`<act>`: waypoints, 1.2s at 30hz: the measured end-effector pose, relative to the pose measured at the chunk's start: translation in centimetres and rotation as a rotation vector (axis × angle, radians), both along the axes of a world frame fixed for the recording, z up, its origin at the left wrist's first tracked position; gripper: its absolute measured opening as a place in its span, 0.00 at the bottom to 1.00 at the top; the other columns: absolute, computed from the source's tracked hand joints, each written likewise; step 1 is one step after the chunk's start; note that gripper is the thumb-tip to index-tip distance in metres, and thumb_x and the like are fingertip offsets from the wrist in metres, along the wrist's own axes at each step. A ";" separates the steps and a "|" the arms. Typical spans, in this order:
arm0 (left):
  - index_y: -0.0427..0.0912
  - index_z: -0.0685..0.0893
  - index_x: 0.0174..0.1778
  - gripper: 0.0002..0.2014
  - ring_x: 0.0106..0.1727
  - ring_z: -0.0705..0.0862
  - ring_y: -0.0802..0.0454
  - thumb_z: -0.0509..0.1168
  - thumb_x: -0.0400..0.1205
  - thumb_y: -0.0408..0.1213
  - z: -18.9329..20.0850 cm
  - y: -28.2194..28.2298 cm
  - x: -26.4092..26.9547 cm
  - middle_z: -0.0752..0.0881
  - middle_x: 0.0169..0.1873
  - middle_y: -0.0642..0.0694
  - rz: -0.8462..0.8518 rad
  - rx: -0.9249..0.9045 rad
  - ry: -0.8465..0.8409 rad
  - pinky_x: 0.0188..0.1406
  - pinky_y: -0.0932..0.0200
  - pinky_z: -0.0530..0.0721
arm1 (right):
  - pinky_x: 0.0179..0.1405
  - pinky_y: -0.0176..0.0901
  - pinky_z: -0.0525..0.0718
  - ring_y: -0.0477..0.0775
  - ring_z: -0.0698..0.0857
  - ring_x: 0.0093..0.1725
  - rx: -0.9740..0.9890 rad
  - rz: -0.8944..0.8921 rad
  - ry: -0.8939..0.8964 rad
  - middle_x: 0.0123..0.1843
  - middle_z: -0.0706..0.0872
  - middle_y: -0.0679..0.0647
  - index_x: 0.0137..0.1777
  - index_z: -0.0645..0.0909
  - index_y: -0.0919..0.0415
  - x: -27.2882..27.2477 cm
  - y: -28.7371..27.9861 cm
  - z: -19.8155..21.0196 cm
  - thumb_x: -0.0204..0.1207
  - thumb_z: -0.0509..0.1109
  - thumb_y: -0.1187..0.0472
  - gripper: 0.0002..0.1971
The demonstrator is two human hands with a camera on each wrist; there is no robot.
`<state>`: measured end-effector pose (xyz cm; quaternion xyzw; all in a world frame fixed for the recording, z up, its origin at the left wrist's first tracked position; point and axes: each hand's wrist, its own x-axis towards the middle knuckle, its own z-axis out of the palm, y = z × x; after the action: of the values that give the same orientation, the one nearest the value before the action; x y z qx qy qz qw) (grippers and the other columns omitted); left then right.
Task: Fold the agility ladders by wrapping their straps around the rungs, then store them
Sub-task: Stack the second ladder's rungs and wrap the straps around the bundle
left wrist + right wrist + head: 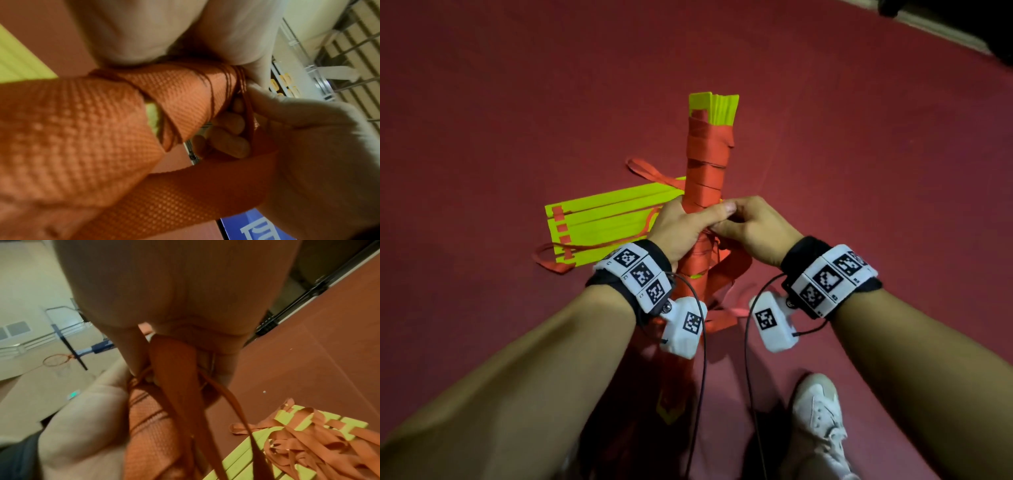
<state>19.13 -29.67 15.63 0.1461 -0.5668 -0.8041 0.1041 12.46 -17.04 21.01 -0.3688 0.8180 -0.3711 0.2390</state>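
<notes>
Left hand (681,229) wraps around the middle of the ladder bundle (707,174), thumb laid across its front, fingers curled behind. Right hand (753,228) meets it from the other side, fingertips pinching the red strap (185,191) against the bundle just below the left thumb. Both forearms reach forward, wrists close together, each with a marker band.

The bundle is held roughly upright above the floor (859,154): yellow-green rungs stacked flat, bound in overlapping turns of red strap along most of their length, bare rung ends showing at the far tip. Loose strap hangs in loops below the hands.

A second ladder (602,226) lies on the floor to the left, rungs gathered side by side, straps trailing unwrapped. A white shoe (816,411) stands near the bottom edge.
</notes>
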 end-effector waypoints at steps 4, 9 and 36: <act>0.40 0.88 0.45 0.10 0.38 0.87 0.45 0.77 0.73 0.40 -1.9 1.1 0.5 0.89 0.38 0.39 0.030 0.025 -0.036 0.40 0.52 0.87 | 0.36 0.52 0.79 0.49 0.80 0.33 0.029 0.009 0.012 0.35 0.87 0.61 0.46 0.83 0.68 0.3 0.8 -2.1 0.83 0.69 0.63 0.08; 0.42 0.88 0.46 0.07 0.39 0.88 0.43 0.75 0.75 0.38 -3.9 0.7 1.8 0.91 0.38 0.41 0.096 0.020 -0.089 0.43 0.46 0.89 | 0.35 0.43 0.76 0.43 0.77 0.29 0.025 0.052 0.043 0.30 0.82 0.44 0.36 0.79 0.50 1.6 1.0 -4.6 0.84 0.68 0.58 0.13; 0.49 0.75 0.53 0.39 0.46 0.85 0.49 0.79 0.45 0.47 -8.6 3.8 5.9 0.85 0.46 0.47 0.083 -0.158 -0.249 0.53 0.43 0.86 | 0.35 0.32 0.76 0.39 0.81 0.33 0.178 0.077 0.152 0.37 0.85 0.47 0.55 0.80 0.54 3.3 7.0 -6.3 0.84 0.59 0.70 0.12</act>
<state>25.07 -25.83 7.07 0.2595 -0.6302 -0.7276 0.0775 15.80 -10.06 14.69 -0.4044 0.8486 -0.2587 0.2223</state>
